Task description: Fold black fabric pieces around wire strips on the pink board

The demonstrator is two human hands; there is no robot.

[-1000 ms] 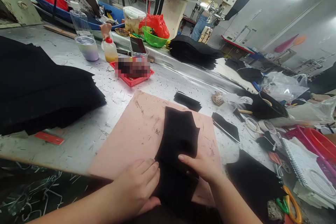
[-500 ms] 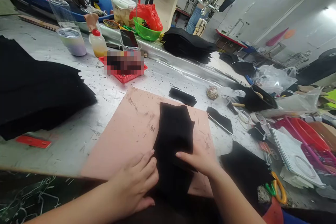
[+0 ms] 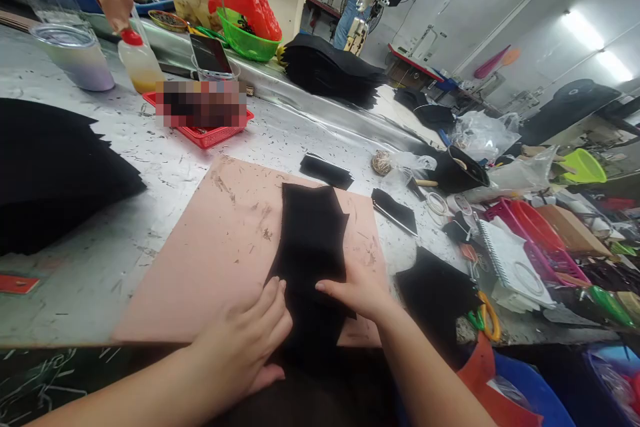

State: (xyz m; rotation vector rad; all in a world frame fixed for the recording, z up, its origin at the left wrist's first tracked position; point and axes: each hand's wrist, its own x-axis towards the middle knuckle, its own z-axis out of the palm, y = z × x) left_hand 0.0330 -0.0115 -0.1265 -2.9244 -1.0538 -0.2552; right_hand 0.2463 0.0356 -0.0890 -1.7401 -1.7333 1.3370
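Observation:
A black fabric piece (image 3: 313,233) with notched edges lies on a pinkish board (image 3: 200,247), its near end hanging past the board toward my body. My left hand (image 3: 255,327) rests at the fabric's left edge, fingers lying side by side and the thumb apart. On the right edge, my right hand (image 3: 357,290) has its thumb stretched over the fabric; its other fingers are largely hidden, seemingly under the cloth. Beside the board on the right lies another black piece (image 3: 435,290), with orange-and-green-handled scissors (image 3: 487,320) next to it.
A stack of black pieces (image 3: 55,173) fills the left. Smaller black strips (image 3: 327,170) lie behind the board. Farther back are a red tray (image 3: 205,137), a glue bottle (image 3: 140,60) and a green basket (image 3: 250,37). A spiral notebook (image 3: 510,260) lies right.
The view has shifted right, so the table's things sit farther left. Both hands stay at the same edges of the black fabric, which looks slightly flatter at its far end.

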